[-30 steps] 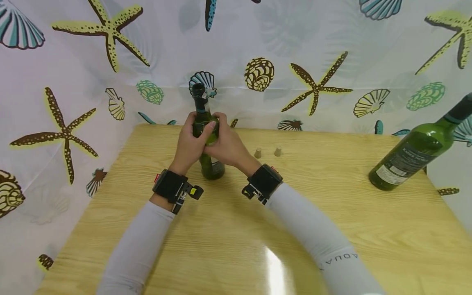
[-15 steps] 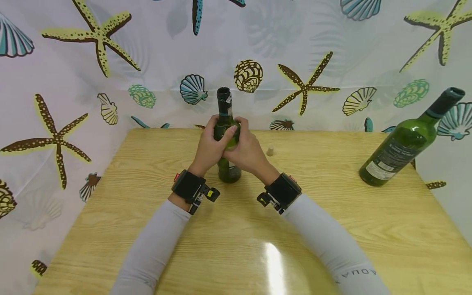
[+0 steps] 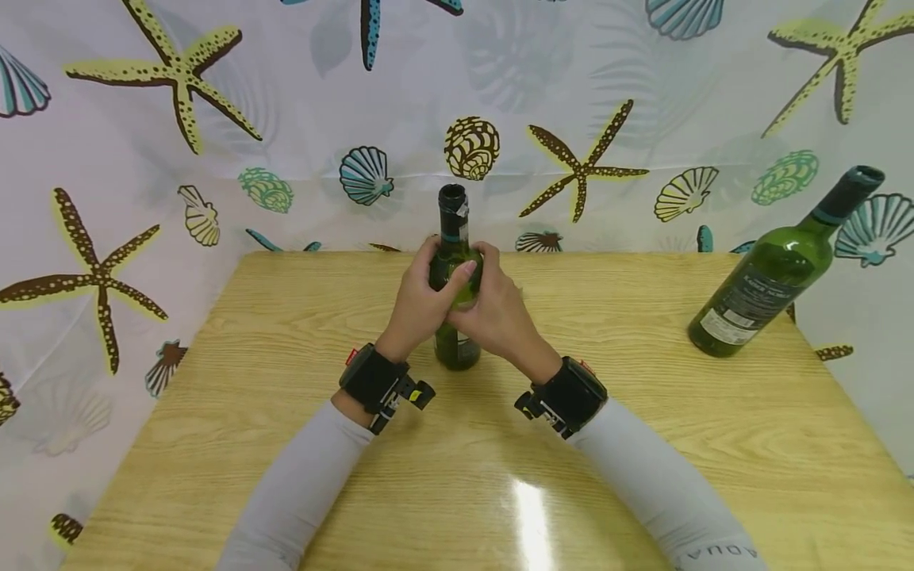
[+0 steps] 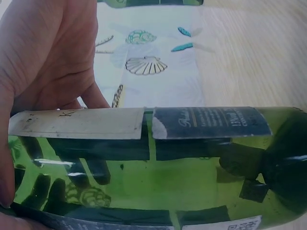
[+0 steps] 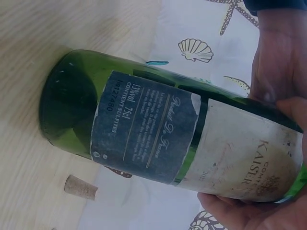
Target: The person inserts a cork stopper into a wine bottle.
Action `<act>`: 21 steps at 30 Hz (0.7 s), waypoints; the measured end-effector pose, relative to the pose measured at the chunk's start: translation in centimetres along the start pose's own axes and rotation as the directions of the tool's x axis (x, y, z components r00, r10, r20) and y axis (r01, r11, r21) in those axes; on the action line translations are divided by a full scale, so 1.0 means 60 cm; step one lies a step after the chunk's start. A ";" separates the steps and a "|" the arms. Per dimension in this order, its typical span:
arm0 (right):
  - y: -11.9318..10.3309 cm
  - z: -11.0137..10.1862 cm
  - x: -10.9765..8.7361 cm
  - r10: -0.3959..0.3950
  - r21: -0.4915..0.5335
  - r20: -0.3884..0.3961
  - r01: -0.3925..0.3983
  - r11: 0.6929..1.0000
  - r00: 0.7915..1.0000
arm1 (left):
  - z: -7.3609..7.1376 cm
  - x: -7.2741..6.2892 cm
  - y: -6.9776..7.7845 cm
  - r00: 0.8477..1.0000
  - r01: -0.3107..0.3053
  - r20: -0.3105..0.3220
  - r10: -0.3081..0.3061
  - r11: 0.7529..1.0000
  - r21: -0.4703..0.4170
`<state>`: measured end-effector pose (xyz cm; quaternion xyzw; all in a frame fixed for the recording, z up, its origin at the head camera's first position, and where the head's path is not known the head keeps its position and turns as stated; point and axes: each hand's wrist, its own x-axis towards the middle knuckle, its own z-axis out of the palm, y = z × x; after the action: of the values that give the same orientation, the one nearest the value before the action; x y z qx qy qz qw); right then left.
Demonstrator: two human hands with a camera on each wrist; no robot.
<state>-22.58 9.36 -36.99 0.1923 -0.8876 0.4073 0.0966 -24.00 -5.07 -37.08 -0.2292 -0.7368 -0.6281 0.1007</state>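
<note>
An open green wine bottle (image 3: 457, 349) stands upright over the table, held between both hands. My left hand (image 3: 420, 300) grips its shoulder from the left, the thumb laid across the front. From the right, my right hand (image 3: 500, 316) wraps the same part, just against the left. The bottle's dark neck rises above the fingers. In the right wrist view the bottle's blue and cream labels (image 5: 144, 124) face the camera, with its base close to the wood. A cork (image 5: 80, 187) lies near that base; the right hand covers that area in the head view.
A second green wine bottle (image 3: 757, 289), its neck open, stands at the table's right side. Behind the wooden table (image 3: 286, 381) hangs a white cloth (image 3: 414, 95) printed with starfish and shells, which also runs along the left side.
Both hands have carried the wine bottle to the right and slightly nearer. The right hand now hides the corks that showed beside it. The head view has turned a little to the right.
</note>
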 end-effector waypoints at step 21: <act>-0.008 -0.002 -0.063 -0.155 -0.125 -0.046 0.148 0.981 0.987 | 0.005 -0.054 0.030 0.996 -0.059 0.064 0.057 0.998 0.022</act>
<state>-18.96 10.17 -37.81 0.2416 -0.8904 0.3495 0.1635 -20.26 -5.28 -36.95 -0.2690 -0.7402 -0.6084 0.0982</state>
